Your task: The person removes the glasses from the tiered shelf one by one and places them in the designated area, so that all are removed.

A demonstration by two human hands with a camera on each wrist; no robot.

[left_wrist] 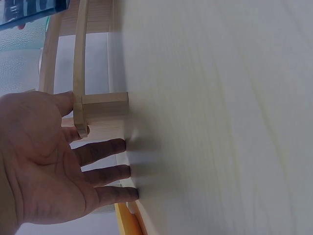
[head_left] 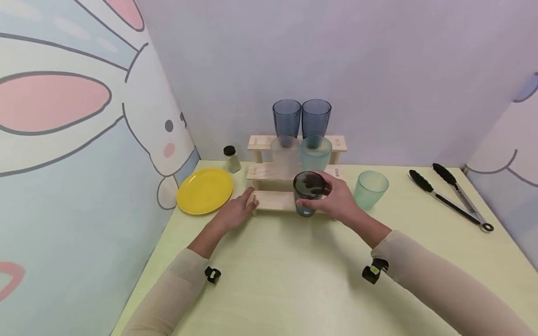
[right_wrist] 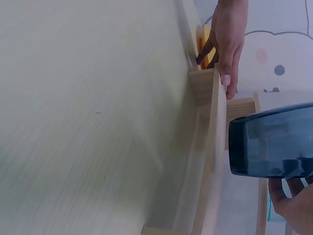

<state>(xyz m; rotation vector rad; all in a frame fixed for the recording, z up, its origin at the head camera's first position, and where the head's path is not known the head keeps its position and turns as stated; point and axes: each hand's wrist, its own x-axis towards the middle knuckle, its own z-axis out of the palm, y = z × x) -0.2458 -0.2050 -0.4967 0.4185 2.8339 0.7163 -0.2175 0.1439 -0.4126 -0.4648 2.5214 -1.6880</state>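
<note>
A dark blue-grey drinking glass is gripped upright in my right hand, over the lowest step of a three-tier wooden rack. In the right wrist view the glass's thick base is close above that step. My left hand pinches the left end of the lowest step between thumb and index finger; its other fingers reach down to the table in the left wrist view. Two blue glasses stand on the top tier. A clear frosted glass and a green textured glass share the middle tier.
Right of the rack stands another green glass. Black-tipped tongs lie at the far right. A yellow plate and a small black-lidded jar are on the left. Walls close off the back and both sides of the table.
</note>
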